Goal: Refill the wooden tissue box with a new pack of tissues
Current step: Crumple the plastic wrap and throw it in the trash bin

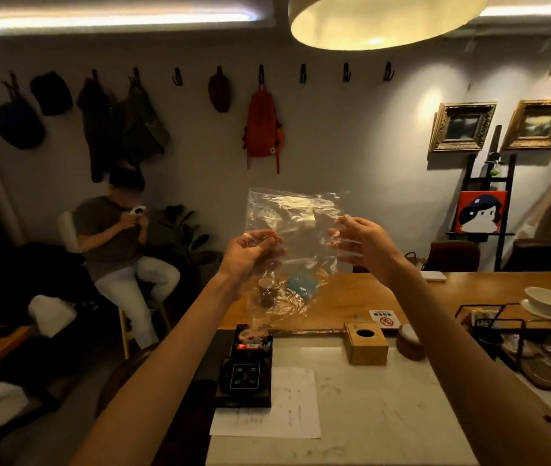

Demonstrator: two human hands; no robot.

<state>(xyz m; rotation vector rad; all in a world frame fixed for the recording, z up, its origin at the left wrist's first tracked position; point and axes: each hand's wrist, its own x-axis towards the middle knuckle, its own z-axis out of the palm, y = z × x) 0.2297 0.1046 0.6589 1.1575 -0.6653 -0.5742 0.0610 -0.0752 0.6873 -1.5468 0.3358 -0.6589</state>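
I hold a clear, crinkled plastic wrapper (296, 237) up in the air in front of me, above the counter. My left hand (250, 252) grips its left edge and my right hand (363, 240) pinches its right edge. The wrapper looks empty and see-through. The wooden tissue box (366, 348) stands on the white counter (385, 415) below my right forearm, with a round hole in its top. No tissue pack is visible.
A black device (245, 381) and a sheet of paper (287, 405) lie on the counter's left. Coasters (410, 344), a wire rack (489, 327) and a white cup (546, 301) sit to the right. A seated person (116, 243) is at the left, beyond a wooden table (435, 294).
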